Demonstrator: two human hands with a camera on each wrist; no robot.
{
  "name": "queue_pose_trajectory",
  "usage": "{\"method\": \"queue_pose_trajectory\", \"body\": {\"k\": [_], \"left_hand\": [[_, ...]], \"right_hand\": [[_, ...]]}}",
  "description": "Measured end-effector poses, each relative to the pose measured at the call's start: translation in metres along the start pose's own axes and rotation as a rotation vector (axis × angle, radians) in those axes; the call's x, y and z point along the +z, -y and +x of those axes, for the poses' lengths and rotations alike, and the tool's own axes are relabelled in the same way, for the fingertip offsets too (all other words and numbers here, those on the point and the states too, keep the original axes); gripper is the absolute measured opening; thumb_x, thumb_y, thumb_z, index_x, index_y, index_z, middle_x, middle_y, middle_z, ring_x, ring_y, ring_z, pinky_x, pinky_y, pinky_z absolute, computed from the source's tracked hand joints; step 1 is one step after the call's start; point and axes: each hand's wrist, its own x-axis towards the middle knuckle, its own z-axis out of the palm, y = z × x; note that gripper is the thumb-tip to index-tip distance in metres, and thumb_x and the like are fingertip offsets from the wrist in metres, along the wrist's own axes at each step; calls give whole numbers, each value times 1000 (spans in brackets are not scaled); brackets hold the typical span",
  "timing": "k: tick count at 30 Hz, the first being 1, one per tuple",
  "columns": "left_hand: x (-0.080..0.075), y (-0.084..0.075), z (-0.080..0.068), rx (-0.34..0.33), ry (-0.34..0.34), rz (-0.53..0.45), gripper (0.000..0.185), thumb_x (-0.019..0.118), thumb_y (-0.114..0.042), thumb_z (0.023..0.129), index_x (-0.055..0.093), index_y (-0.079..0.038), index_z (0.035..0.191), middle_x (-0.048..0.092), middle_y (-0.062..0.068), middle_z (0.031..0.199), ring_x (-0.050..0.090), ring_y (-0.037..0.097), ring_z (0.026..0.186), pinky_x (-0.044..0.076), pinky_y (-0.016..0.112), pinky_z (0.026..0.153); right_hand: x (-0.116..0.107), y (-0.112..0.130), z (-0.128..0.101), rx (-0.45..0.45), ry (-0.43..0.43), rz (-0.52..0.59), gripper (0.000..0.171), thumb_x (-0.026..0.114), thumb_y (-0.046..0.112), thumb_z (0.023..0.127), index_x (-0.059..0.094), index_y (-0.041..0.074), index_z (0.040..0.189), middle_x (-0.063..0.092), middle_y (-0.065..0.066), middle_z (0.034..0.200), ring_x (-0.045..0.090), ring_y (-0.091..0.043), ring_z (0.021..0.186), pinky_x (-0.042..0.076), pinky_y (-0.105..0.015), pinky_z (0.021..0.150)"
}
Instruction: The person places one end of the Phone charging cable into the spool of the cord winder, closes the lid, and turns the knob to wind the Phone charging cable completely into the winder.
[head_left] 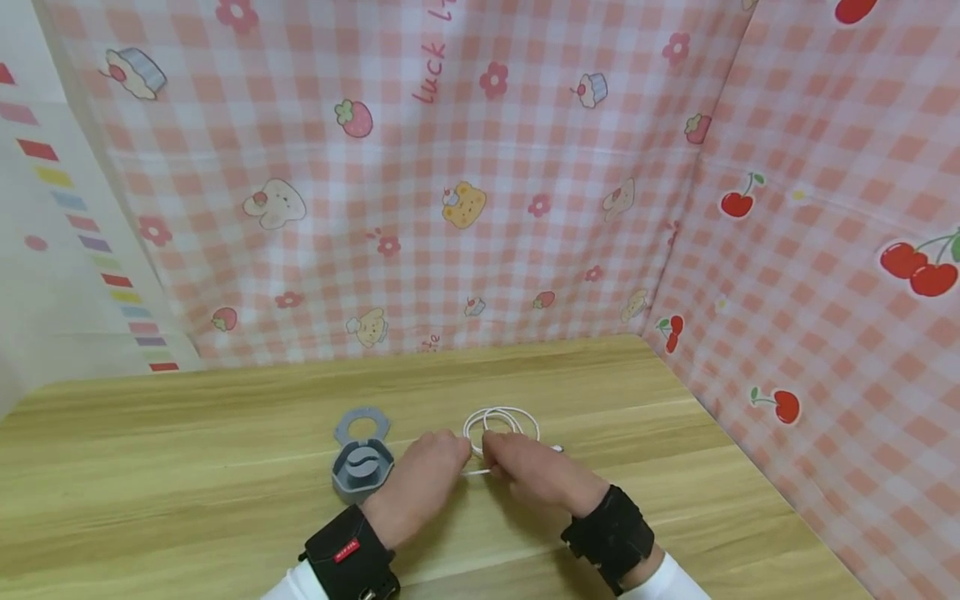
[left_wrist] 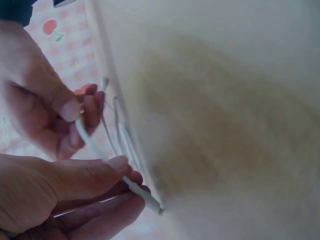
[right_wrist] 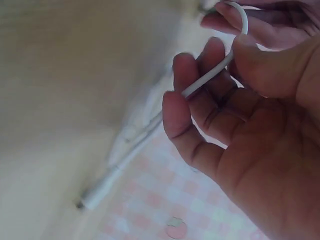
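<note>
A white charging cable (head_left: 512, 409) lies loosely coiled on the table in the head view, with one plug (head_left: 557, 448) to the right of the coil. My left hand (head_left: 423, 479) pinches the cable between thumb and fingers close to its other plug (left_wrist: 154, 204), as the left wrist view shows. Just right of it, my right hand (head_left: 540, 473) pinches the same cable a short way along; in the right wrist view the cable (right_wrist: 205, 78) runs across its curled fingers. A short stretch of cable spans the gap between the hands.
Left of my left hand stands a grey octagonal case (head_left: 341, 482) with an S-shaped slot in its round core. A flat grey ring (head_left: 344, 429) adjoins its far edge. Pink checked cloth (head_left: 420, 275) hangs behind the wooden table (head_left: 187, 467) and along its right side.
</note>
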Motion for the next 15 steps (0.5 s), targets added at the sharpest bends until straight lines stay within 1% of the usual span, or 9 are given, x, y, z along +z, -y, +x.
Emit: {"method": "queue_pose_trajectory", "body": {"k": [2,3,4,5,8,10,11,12,15], "left_hand": [[-7,2,1,-40,-2,-49,21,66,3,76,57,-14,66,57,-1,60,53,11,55,36,23,46],[-12,3,2,-60,8,-87,22,66,3,78,57,-13,66,56,-2,60,51,9,54,34,22,46],[-17,3,3,-85,21,-131,27,65,4,78,53,-14,62,50,-5,57,46,6,53,29,20,45],[-23,4,3,-106,33,-172,29,64,5,79,52,-15,62,47,-7,57,42,5,53,27,19,46],[-45,5,5,-176,58,-267,28,64,3,84,56,-14,64,47,-8,59,39,3,55,26,18,49],[-59,5,5,-209,47,-281,24,65,1,86,60,-14,68,51,-7,62,45,4,56,30,17,49],[-65,5,4,-215,34,-271,16,67,-3,86,66,-14,75,57,-5,66,50,5,58,34,17,50],[-72,4,3,-218,15,-260,11,68,-6,86,69,-14,79,60,-4,68,52,6,58,36,17,51],[-87,0,-1,-199,-55,-247,9,69,-6,86,71,-14,81,56,-4,67,49,5,55,35,15,49]], "right_hand": [[-9,2,1,-4,-28,52,23,55,-11,81,46,10,84,47,4,74,44,-8,69,39,-18,64],[-14,4,1,-11,-49,71,22,55,-11,82,47,10,84,47,4,74,43,-7,69,38,-17,64],[-20,5,2,-16,-71,84,20,56,-9,85,47,10,84,46,5,74,42,-6,69,38,-17,64],[-25,7,2,-18,-89,97,18,57,-6,88,48,10,85,47,5,74,43,-6,69,38,-17,63],[-41,15,0,-28,-154,127,12,57,3,93,50,11,88,50,5,76,44,-5,68,38,-16,63],[-50,22,0,-27,-185,149,8,57,9,96,52,13,90,49,6,76,43,-4,68,38,-16,62],[-53,26,0,-32,-203,159,7,56,11,96,53,13,90,49,6,76,43,-3,67,38,-16,61],[-56,31,1,-40,-223,169,8,55,13,97,54,14,90,49,7,76,42,-3,66,38,-16,61],[-61,45,3,-68,-278,189,12,52,17,99,54,15,87,46,8,72,39,-2,64,36,-16,58]]}}
